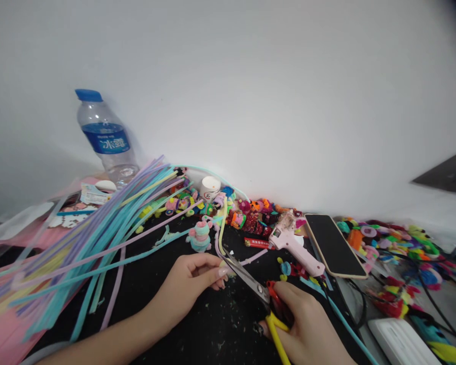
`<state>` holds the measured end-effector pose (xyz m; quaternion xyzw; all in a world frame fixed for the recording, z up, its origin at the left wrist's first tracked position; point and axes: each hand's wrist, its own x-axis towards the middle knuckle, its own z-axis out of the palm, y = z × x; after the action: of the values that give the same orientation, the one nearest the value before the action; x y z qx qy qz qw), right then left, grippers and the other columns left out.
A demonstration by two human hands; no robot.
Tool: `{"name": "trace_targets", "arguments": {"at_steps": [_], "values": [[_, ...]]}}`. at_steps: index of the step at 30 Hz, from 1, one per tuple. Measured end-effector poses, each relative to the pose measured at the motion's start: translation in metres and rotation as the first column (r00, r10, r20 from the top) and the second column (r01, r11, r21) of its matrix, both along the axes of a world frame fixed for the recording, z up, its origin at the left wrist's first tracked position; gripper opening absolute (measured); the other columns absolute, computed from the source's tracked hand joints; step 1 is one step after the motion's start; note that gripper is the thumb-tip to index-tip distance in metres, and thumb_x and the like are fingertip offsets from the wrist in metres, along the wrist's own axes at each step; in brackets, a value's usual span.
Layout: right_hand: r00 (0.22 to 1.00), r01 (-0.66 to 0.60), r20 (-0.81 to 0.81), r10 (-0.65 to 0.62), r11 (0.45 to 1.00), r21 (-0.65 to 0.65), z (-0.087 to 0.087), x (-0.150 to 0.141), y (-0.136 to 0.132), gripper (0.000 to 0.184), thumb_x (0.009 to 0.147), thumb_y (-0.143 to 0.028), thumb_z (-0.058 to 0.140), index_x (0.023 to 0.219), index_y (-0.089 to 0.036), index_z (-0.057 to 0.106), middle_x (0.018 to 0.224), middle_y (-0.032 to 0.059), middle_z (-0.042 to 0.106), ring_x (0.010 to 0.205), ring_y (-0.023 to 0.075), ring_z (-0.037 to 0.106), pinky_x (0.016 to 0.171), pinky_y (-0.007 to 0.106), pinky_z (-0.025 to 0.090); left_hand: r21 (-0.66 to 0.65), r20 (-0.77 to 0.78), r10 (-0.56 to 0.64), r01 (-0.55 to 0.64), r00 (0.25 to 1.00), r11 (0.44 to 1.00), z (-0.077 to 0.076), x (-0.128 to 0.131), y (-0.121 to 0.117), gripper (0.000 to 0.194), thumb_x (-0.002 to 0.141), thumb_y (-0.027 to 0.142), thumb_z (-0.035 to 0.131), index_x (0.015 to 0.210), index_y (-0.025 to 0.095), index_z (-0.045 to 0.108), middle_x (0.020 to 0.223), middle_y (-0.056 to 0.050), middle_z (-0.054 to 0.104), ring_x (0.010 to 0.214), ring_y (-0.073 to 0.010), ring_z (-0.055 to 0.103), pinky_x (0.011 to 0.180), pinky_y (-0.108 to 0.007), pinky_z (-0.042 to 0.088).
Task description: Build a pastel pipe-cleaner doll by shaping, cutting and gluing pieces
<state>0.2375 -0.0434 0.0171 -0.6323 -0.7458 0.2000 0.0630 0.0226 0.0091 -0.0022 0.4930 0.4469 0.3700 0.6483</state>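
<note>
My left hand [199,276] is closed in a pinch, fingertips on the lower end of a pale yellow pipe cleaner [223,225]. The scissors [247,276], with red and yellow handles, are in my right hand [304,322]. Their blade tips lie at the yellow pipe cleaner, just above my left fingertips. Whether the blades touch it I cannot tell. Right beside it curves a lilac pipe cleaner [217,241]. A small pink and mint fuzzy figure [200,236] stands on the black surface, beyond my left hand.
A large bundle of pastel pipe cleaners [110,223] spreads across the left, with a water bottle [106,137] behind. A pink glue gun [296,248] and a phone [336,246] lie to the right. Colourful fuzzy figures [391,243], cables and a white box [401,342] fill the far right.
</note>
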Motion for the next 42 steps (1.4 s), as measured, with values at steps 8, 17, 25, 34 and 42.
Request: {"name": "trace_targets", "arguments": {"at_steps": [8, 17, 25, 34, 42], "values": [[0.999, 0.029, -0.04, -0.028, 0.999, 0.028, -0.002, 0.005, -0.001, 0.021, 0.069, -0.029, 0.057, 0.065, -0.022, 0.038, 0.064, -0.0011, 0.051, 0.055, 0.0146, 0.042, 0.05, 0.024, 0.03, 0.018, 0.087, -0.05, 0.048, 0.995, 0.999, 0.004, 0.0, -0.004, 0.015, 0.078, 0.03, 0.058, 0.075, 0.016, 0.06, 0.067, 0.001, 0.059, 0.065, -0.0133, 0.055, 0.063, -0.023, 0.044], [0.985, 0.025, -0.172, -0.01, 0.996, 0.084, -0.008, 0.009, -0.003, 0.017, 0.07, -0.026, 0.055, 0.079, -0.022, 0.04, 0.068, -0.0008, 0.052, 0.057, 0.0152, 0.046, 0.051, 0.024, 0.037, -0.094, 0.276, -0.014, 0.042, 0.961, 0.995, -0.002, 0.0, -0.004, 0.014, 0.076, 0.028, 0.062, 0.076, 0.017, 0.054, 0.075, 0.001, 0.064, 0.072, -0.0134, 0.062, 0.07, -0.025, 0.048], [0.997, 0.04, -0.073, -0.037, 0.998, 0.039, -0.002, -0.002, -0.005, 0.025, 0.065, -0.027, 0.056, 0.082, -0.022, 0.038, 0.074, 0.0019, 0.054, 0.058, 0.0174, 0.05, 0.053, 0.027, 0.04, -0.198, 0.33, 0.073, -0.007, 0.941, 0.98, -0.003, 0.002, -0.002, 0.016, 0.07, 0.025, 0.069, 0.079, 0.018, 0.057, 0.073, 0.003, 0.067, 0.069, -0.0118, 0.064, 0.068, -0.022, 0.049], [0.998, 0.05, -0.022, -0.051, 0.998, -0.034, 0.004, -0.006, -0.004, 0.017, 0.064, -0.022, 0.055, 0.077, -0.021, 0.044, 0.075, 0.0021, 0.056, 0.062, 0.0183, 0.051, 0.057, 0.027, 0.039, -0.206, 0.311, 0.087, -0.022, 0.946, 0.978, -0.003, 0.002, -0.004, 0.014, 0.068, 0.022, 0.071, 0.076, 0.015, 0.063, 0.069, 0.0, 0.069, 0.067, -0.0122, 0.065, 0.065, -0.021, 0.05], [1.0, 0.01, -0.009, -0.01, 1.0, -0.023, 0.001, -0.006, -0.004, 0.014, 0.065, -0.025, 0.056, 0.069, -0.021, 0.043, 0.069, 0.001, 0.055, 0.057, 0.016, 0.049, 0.052, 0.024, 0.037, -0.212, 0.31, 0.059, 0.008, 0.949, 0.977, -0.003, 0.003, -0.005, 0.01, 0.068, 0.019, 0.07, 0.073, 0.015, 0.062, 0.069, 0.0, 0.07, 0.066, -0.0122, 0.066, 0.065, -0.021, 0.05]]}}
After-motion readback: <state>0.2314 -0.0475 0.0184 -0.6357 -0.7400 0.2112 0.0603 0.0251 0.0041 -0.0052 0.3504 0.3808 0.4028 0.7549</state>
